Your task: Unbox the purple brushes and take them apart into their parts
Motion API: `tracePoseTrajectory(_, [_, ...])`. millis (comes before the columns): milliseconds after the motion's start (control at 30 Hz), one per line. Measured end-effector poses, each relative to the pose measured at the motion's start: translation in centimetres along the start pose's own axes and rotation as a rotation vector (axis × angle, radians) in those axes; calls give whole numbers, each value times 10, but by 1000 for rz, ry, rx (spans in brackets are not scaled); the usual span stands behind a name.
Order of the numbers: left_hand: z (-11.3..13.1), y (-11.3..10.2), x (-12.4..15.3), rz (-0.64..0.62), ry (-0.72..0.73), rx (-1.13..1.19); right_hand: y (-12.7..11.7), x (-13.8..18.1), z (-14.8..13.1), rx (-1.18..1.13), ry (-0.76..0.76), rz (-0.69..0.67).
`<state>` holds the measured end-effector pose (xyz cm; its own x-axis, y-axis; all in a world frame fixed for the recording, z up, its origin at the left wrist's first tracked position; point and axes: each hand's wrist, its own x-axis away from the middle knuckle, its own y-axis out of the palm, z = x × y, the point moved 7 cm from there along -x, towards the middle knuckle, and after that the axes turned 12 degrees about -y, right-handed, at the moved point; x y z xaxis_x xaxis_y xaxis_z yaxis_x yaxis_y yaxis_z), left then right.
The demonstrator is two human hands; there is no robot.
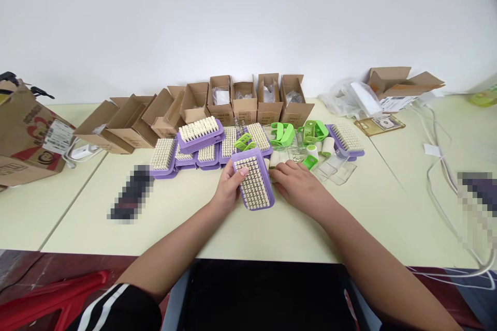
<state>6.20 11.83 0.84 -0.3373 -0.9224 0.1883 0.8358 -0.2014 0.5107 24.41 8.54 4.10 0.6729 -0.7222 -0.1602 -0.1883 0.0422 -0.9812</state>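
Note:
My left hand (pixel 227 189) grips a purple scrubbing brush (pixel 254 181) with cream bristles, tilted up, thumb on the bristle side. A green slotted plastic piece (pixel 244 141) shows just behind its top edge. My right hand (pixel 297 183) rests right of the brush, fingers curled by a cream roller (pixel 275 158); its fingertips are partly hidden, so what they hold is unclear. Beyond it lie green plastic holders (pixel 282 134), rollers with green ends (pixel 311 151) and clear plastic covers (pixel 337 169). Several more purple brushes (pixel 163 158) lie behind my left hand, one stacked on top (pixel 200 132).
Open cardboard boxes (pixel 246 108) stand in a row along the wall, some holding plastic bags. A large carton (pixel 29 137) is at far left. At right are a torn-open box (pixel 399 88), plastic bags (pixel 345 101), a gold tray-like item (pixel 378 124) and white cables (pixel 446 165). A blurred dark patch (pixel 132 194) lies left.

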Motion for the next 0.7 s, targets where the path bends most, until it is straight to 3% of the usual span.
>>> tracePoseTrajectory(167, [10,-5,0,33,23,6,-5,-1,-3,42,10,37])
tracePoseTrajectory(367, [25,-16,1,93,75,53,-35,5,0,-261,26,431])
tracePoseTrajectory(433, [27,-18,1,94,75,75,-38,9,0,-356,13,505])
tracePoseTrajectory(567, [28,-18,1,122,89,120,-29,5,-13,-483,-63,487])
tracePoseTrajectory(700, [22,-13,7,180,99,142,-16,-5,-28,-518,-23,529])
